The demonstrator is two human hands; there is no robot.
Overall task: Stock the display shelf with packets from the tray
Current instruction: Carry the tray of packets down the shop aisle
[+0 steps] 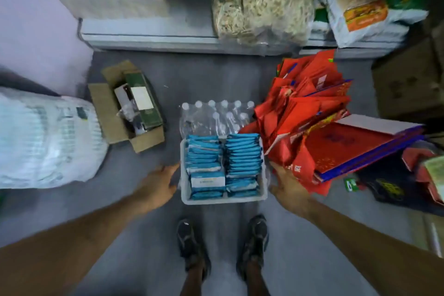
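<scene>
Tray: a white rectangular plastic tray point(223, 199) is sitting between both hands, its far end meeting a shrink-wrapped pack of clear bottles point(211, 115).
Packets: glossy blue flat packets point(242, 163) are standing packed in two rows inside the tray.
Left hand point(161, 182): its fingers are lying straight and released, with the tips at the tray's left rim.
Right hand point(288, 185): it is hovering beside the right rim, and blur is hiding whether its fingers are grasping anything.
Shelf: a grey metal shelf point(149, 36) is running across the top, carrying crinkled clear bags.
Floor: the smooth grey floor point(149, 235) is carrying an open cardboard box point(113, 118), a white sack point(43, 139) and red paper bags point(312, 108).
</scene>
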